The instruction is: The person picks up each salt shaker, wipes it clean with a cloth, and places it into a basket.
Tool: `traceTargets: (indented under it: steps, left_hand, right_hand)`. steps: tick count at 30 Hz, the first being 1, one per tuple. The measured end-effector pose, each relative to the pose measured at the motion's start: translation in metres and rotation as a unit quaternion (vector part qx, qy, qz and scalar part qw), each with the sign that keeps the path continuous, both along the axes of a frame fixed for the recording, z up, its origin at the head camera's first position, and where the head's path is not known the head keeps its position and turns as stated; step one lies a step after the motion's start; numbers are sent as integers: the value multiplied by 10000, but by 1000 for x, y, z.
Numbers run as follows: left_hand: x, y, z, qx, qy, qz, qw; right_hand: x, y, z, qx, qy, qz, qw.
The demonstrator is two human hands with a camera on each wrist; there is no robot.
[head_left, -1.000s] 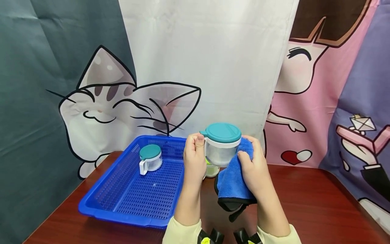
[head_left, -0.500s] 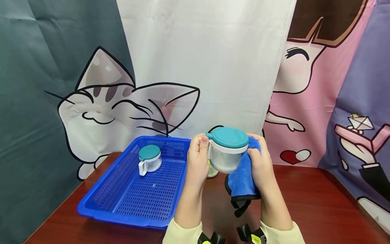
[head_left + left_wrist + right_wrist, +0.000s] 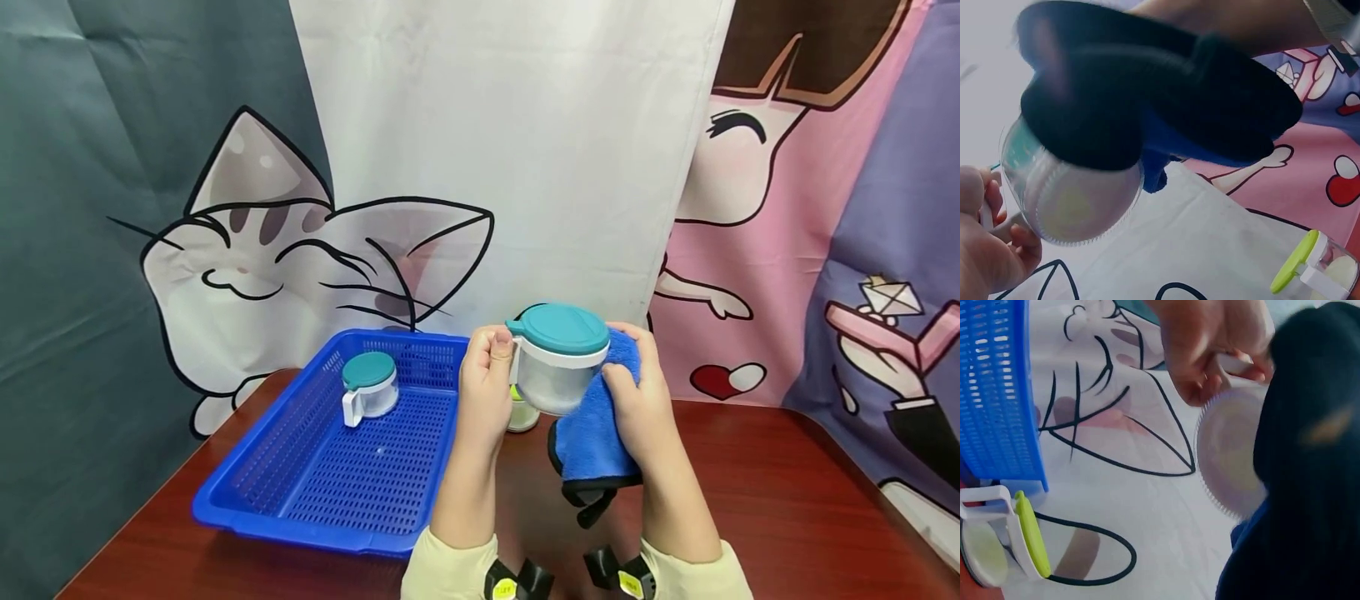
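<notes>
My left hand (image 3: pixel 486 387) grips the white handle of a clear seasoning jar (image 3: pixel 551 379) with a teal lid, held up over the table. Its fingers curl round that handle in the left wrist view, where the jar's ribbed round bottom (image 3: pixel 1079 206) shows. In my right hand (image 3: pixel 641 400) is a blue cloth (image 3: pixel 596 433) with black edging, pressed against the jar's right side. The cloth looks dark in both wrist views and hides much of the right hand's fingers there.
A blue perforated basket (image 3: pixel 300 533) stands on the left of the brown table (image 3: pixel 765 492). Inside it sits another teal-lidded jar (image 3: pixel 370 387). Behind the held jar stands a jar with a lime-green lid (image 3: pixel 1032 534). A printed cloth backdrop (image 3: pixel 570 167) hangs behind.
Both hands have shifted slightly to the right with the jar and cloth. The jar dipped, then rose a little. The basket and its jar have stayed put.
</notes>
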State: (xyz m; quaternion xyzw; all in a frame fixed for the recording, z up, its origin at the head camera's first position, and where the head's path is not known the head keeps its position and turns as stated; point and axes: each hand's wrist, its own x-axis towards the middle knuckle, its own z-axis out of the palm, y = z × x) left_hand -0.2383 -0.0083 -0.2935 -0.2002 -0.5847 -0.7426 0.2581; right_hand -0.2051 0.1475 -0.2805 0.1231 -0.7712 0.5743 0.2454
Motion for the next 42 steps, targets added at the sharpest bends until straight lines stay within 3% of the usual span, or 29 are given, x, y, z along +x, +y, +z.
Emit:
traceTargets:
  steps: [7, 13, 17, 19, 22, 24, 26, 29, 31, 33, 42]
  left_hand:
    - [-1, -3, 1, 378, -220, -950, 9945]
    - [-2, -5, 1, 445, -182, -1185, 9918]
    - [-2, -6, 1, 457, -230, -1206, 9914]
    - [-2, -5, 2, 298, -265, -1034, 9938]
    - [0, -4, 3, -541, -264, -228, 9979]
    - [2, -4, 5, -1229, -342, 346, 9912]
    - [3, -5, 6, -1753, -575, 534, 9814]
    - [2, -7, 6, -1768, -896, -27, 9802]
    - [1, -7, 5, -1562, -1061, -437, 9810]
    - [-1, -6, 4, -1328, -1055, -642, 9834]
    - [-5, -3, 0, -1021, -836, -668, 9890]
  right_hand:
    - [1, 10, 0, -273, 472, 707, 9960]
    - [1, 12, 1, -414, 652, 1194, 9898]
    - [0, 14, 1, -472, 691, 1436, 9861]
    - [0, 14, 1, -468, 699, 1499, 9851]
    - [0, 14, 1, -404, 699, 1468, 9859]
    - [0, 14, 1, -335, 684, 1380, 9875]
    - [0, 14, 1, -262, 664, 1262, 9894]
    - [-1, 15, 1, -168, 620, 1135, 9915]
    - [-2, 16, 0, -139, 608, 1109, 9919]
    - [-2, 17, 0, -147, 605, 1129, 9917]
    - [-4, 21, -2, -219, 591, 1364, 9886]
